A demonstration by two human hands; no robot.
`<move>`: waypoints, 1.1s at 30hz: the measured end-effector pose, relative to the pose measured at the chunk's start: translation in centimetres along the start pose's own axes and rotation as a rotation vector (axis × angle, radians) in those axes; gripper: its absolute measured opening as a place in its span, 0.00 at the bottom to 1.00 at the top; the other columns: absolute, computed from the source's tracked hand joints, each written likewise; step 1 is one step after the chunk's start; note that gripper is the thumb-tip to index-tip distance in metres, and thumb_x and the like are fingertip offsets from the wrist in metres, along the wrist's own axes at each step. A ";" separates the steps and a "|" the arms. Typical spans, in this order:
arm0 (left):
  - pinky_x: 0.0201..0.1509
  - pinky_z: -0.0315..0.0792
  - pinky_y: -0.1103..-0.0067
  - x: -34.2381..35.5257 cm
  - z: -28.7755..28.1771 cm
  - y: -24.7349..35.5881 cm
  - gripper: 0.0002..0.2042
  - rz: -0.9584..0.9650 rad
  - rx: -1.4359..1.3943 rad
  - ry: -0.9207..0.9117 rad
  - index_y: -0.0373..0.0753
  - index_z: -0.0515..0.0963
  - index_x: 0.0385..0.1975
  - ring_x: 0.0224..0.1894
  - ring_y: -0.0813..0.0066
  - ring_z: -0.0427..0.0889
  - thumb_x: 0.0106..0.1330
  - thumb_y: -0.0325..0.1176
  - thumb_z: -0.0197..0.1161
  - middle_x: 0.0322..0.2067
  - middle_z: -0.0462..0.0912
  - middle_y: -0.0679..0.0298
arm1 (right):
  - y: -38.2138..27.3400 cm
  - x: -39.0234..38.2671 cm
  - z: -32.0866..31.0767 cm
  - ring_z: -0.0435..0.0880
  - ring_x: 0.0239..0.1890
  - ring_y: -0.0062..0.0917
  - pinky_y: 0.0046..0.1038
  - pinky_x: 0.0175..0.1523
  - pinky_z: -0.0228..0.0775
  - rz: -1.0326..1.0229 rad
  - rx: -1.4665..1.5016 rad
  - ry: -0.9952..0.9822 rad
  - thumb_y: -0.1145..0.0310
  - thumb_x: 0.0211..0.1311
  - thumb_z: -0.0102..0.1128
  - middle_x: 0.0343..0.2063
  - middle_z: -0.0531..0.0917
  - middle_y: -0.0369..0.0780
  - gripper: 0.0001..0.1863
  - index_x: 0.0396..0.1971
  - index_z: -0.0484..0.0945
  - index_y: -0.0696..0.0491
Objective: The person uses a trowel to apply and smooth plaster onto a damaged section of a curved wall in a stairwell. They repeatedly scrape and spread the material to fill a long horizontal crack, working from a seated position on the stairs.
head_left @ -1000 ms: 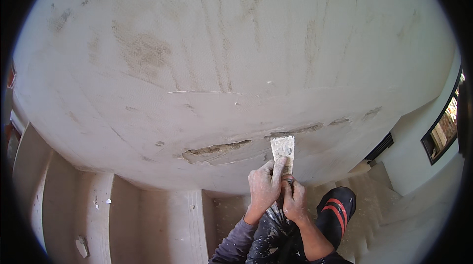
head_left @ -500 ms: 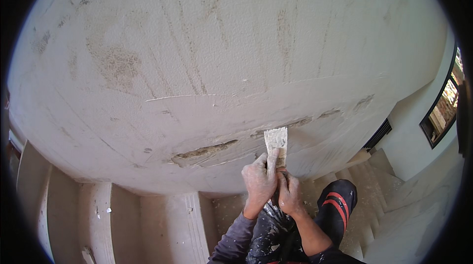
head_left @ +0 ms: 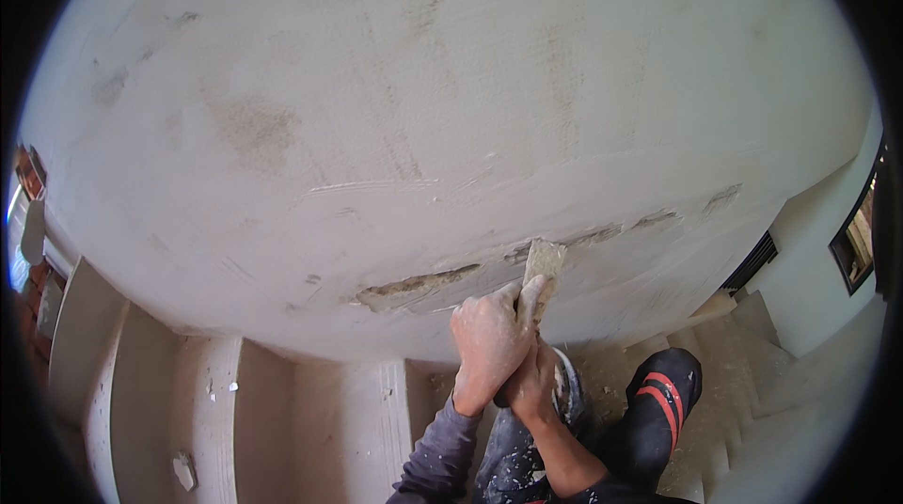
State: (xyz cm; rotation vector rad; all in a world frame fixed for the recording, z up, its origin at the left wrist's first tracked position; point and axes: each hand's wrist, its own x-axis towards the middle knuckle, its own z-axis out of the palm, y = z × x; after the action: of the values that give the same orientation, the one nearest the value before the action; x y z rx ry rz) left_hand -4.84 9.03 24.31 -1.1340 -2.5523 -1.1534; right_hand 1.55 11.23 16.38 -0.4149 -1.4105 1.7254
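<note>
Both of my hands grip a putty knife whose blade point(head_left: 546, 264) is coated in pale plaster. My left hand point(head_left: 491, 339) is closed at the upper part of the tool, its thumb laid along the blade. My right hand point(head_left: 533, 382) wraps the handle just below, partly behind the left; most of the handle is hidden. The blade's tip meets the white wall point(head_left: 376, 128) beside a chipped patch point(head_left: 594, 235). Left of it runs a longer rough gouge point(head_left: 419, 286) in the plaster. Pale dust covers the fingers.
Concrete stair steps point(head_left: 339, 410) run along the wall's foot, with plaster flakes point(head_left: 185, 470) on one. My dark shoe point(head_left: 670, 386) with red stripes is on the right, over lower steps. A dark-framed window point(head_left: 858, 236) is at far right.
The putty knife has tilted to the right, and its blade appears narrower. My hands have drawn together, the left now overlapping the right. The whole view has shifted slightly.
</note>
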 end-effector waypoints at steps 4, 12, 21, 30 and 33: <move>0.24 0.68 0.71 0.4 1.6 -0.8 0.20 0.005 -0.198 0.010 0.31 0.79 0.22 0.16 0.54 0.76 0.65 0.44 0.57 0.14 0.74 0.48 | -2.7 0.1 -0.9 0.75 0.21 0.16 0.23 0.26 0.66 0.201 -0.127 0.026 0.61 0.71 0.41 0.16 0.76 0.36 0.19 0.37 0.74 0.63; 0.22 0.67 0.73 -1.3 4.5 -0.5 0.18 -0.106 -0.302 0.093 0.29 0.78 0.22 0.13 0.69 0.71 0.65 0.41 0.58 0.12 0.72 0.49 | 0.7 0.6 -5.4 0.69 0.15 0.14 0.21 0.22 0.62 0.072 -0.132 -0.115 0.65 0.70 0.42 0.13 0.72 0.33 0.14 0.36 0.75 0.59; 0.20 0.63 0.74 -1.1 4.3 -1.0 0.20 -0.101 -0.317 0.115 0.29 0.76 0.20 0.13 0.74 0.64 0.66 0.41 0.57 0.11 0.70 0.51 | 0.4 0.9 -4.4 0.68 0.16 0.12 0.20 0.21 0.60 0.026 -0.106 -0.122 0.64 0.71 0.42 0.13 0.71 0.32 0.15 0.36 0.74 0.59; 0.21 0.63 0.72 -0.8 4.8 -0.8 0.20 -0.071 -0.272 0.150 0.29 0.75 0.18 0.12 0.68 0.63 0.66 0.41 0.57 0.11 0.68 0.49 | 1.1 1.3 -4.8 0.69 0.16 0.14 0.21 0.21 0.62 0.015 -0.131 -0.107 0.63 0.71 0.42 0.13 0.72 0.34 0.16 0.35 0.74 0.60; 0.21 0.62 0.72 -0.5 4.7 -0.9 0.21 -0.065 -0.213 0.157 0.29 0.75 0.18 0.12 0.65 0.63 0.66 0.42 0.56 0.11 0.68 0.48 | 0.7 1.4 -4.4 0.71 0.17 0.15 0.22 0.22 0.63 0.140 -0.085 -0.134 0.63 0.71 0.41 0.14 0.74 0.36 0.16 0.34 0.74 0.60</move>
State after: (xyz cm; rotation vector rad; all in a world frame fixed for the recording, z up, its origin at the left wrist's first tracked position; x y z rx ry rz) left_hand -4.22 11.59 20.34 -0.9629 -2.4096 -1.4958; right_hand 3.60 15.14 14.72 -0.4605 -1.5883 1.8382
